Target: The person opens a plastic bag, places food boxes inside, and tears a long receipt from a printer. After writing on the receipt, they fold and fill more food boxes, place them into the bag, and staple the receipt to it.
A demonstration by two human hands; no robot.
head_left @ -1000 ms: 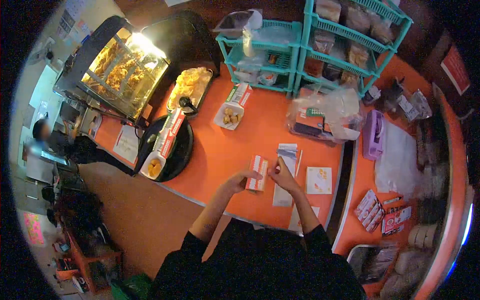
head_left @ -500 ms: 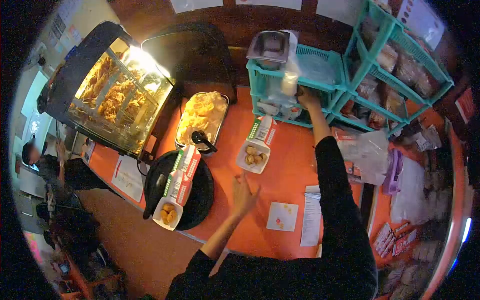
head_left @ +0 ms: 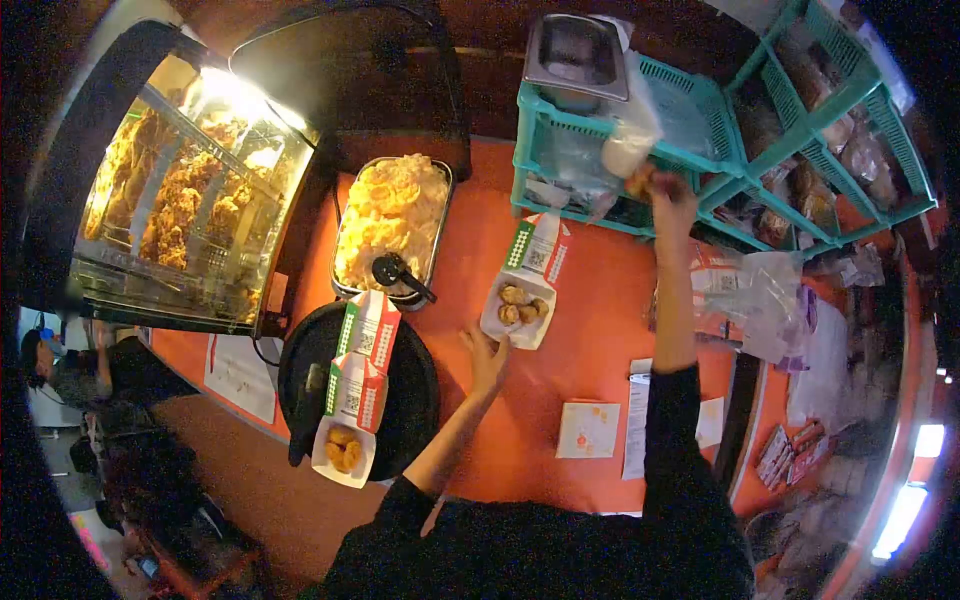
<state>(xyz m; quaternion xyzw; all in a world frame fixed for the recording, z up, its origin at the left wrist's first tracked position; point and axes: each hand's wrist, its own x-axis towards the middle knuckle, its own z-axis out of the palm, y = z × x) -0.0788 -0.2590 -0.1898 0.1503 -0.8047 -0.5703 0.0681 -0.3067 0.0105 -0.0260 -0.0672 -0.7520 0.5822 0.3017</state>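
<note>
My left hand (head_left: 485,362) is at the near left corner of an open paper snack box (head_left: 518,340), fingers apart and seemingly touching its edge. Several browned round pieces of food (head_left: 520,305) lie in that box, its printed lid (head_left: 538,248) folded back. At the front of a teal basket rack (head_left: 690,125), my right hand (head_left: 672,198) has its fingers closed. Something small and orange-brown shows at the fingertips, too blurred to name. Just beside them hangs a clear plastic bag (head_left: 640,125) with pale contents.
A tray of yellow chips (head_left: 395,215) holds a black scoop (head_left: 400,275). On a round black tray (head_left: 405,430) rest more boxes, one with fried pieces (head_left: 343,452). A lit glass food warmer (head_left: 200,190) stands left; papers (head_left: 588,430) lie right. Another person (head_left: 75,365) is far left.
My right hand has drawn back slightly from inside the rack, fingers now closed at its front. My left hand has moved up to the box's corner. The camera view has shifted.
</note>
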